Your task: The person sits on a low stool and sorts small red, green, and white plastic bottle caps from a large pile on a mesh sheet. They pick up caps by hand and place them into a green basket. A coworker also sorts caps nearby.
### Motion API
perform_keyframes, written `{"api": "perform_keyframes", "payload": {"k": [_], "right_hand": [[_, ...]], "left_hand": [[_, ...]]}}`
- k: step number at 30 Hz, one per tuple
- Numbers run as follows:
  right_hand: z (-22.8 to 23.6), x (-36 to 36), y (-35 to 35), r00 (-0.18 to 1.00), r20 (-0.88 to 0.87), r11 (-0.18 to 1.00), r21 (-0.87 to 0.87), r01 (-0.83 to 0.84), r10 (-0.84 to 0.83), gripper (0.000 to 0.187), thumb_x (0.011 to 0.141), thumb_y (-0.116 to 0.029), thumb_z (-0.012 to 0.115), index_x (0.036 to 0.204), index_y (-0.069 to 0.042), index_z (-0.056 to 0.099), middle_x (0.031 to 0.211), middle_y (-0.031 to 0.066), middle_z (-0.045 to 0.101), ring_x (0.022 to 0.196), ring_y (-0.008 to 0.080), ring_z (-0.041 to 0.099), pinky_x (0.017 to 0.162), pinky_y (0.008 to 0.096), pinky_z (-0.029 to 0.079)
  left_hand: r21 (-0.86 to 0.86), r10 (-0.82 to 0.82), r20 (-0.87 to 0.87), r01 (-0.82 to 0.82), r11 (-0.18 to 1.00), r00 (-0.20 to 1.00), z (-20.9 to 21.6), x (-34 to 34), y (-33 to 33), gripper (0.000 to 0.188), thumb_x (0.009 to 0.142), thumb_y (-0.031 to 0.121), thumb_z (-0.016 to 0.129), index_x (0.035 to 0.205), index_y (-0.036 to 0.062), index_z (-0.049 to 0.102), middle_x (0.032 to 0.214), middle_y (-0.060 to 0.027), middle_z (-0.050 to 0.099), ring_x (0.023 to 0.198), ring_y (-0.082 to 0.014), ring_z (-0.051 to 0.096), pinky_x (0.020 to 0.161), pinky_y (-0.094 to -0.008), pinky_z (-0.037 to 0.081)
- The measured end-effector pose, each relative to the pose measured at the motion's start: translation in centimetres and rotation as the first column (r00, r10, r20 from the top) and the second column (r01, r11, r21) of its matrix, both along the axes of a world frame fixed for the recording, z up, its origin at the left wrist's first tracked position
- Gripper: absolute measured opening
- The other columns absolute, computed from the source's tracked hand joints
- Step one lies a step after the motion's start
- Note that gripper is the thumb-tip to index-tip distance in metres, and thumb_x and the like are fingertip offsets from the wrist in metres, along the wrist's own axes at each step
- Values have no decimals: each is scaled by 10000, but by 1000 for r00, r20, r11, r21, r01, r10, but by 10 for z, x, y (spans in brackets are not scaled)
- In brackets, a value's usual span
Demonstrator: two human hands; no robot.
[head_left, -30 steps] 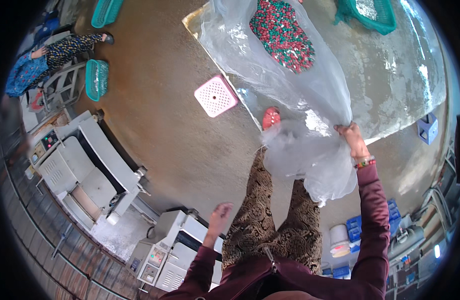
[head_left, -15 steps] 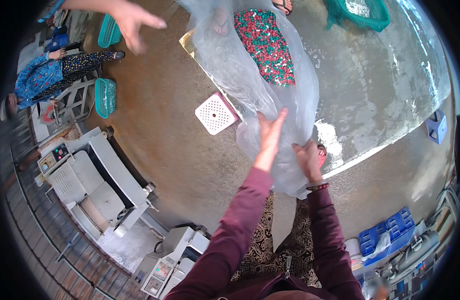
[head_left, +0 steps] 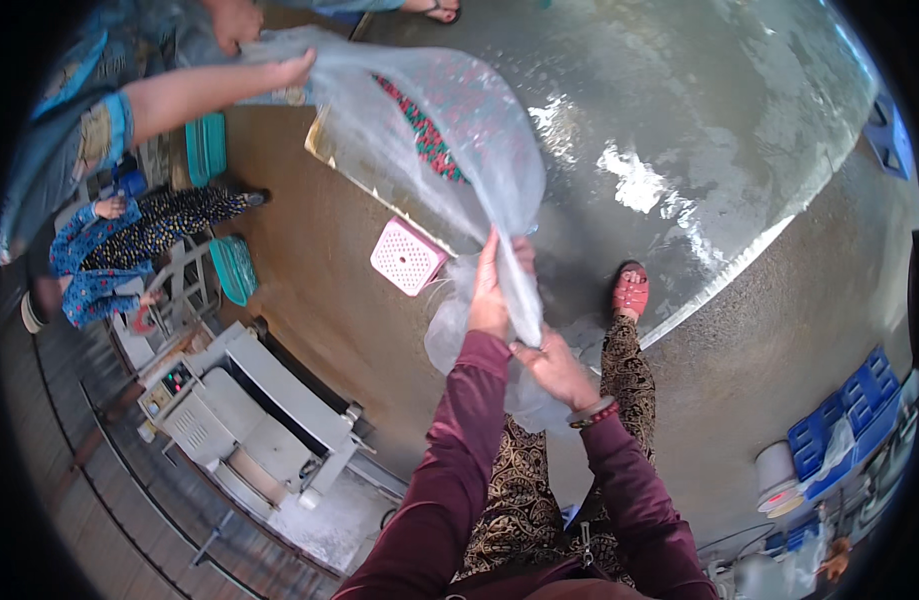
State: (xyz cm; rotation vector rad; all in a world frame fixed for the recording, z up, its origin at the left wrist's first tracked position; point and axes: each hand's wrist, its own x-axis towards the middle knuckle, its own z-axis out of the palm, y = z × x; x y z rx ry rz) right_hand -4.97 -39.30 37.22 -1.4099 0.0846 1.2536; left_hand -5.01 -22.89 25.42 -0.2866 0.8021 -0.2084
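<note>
A large clear plastic bag (head_left: 499,140) stretches over the wet raised slab, holding many small red, green and white pieces (head_left: 419,135). My left hand (head_left: 491,295) is closed on the bag's gathered near end, its fingers partly behind the plastic. Just below and to the right, my right hand (head_left: 557,368) grips the same bunched plastic. Loose folds of the bag hang around both hands. At the upper left, a co-worker's hands (head_left: 279,72) hold the bag's far end. The pieces show through the film and through a gap along its left side.
A pink perforated stool (head_left: 407,257) stands by the edge of the wet slab (head_left: 719,110). Teal baskets (head_left: 233,270) and a grey machine (head_left: 249,400) are at left, near another person. A blue crate (head_left: 844,420) lies at right. My red-sandalled foot (head_left: 630,290) rests on the slab.
The bag's near end has been gathered into a narrow bunch in my hands. The co-worker has taken hold of the far end, and the bag has shifted left. My right foot has stepped out rightward.
</note>
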Motion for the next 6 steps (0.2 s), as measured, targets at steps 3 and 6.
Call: {"api": "perform_keyframes", "payload": {"k": [3, 6], "right_hand": [[-20, -36, -15, 998, 29, 995, -88, -53, 55, 464, 846, -290, 602, 1162, 33, 496, 999, 247, 606, 1009, 371, 582, 888, 418, 437], [27, -31, -31, 968, 209, 979, -176, -100, 136, 579, 827, -350, 632, 1270, -33, 436, 1320, 280, 425, 1131, 357, 526, 943, 407, 410]], "left_hand": [[473, -333, -560, 623, 623, 759, 28, 11, -12, 424, 716, 446, 755, 888, 98, 586, 699, -17, 577, 571, -145, 534, 550, -293, 467], [437, -556, -709, 889, 138, 435, 19, 2, 22, 755, 740, 399, 743, 1319, 22, 439, 1289, -136, 497, 1172, -185, 441, 1001, -337, 334]]}}
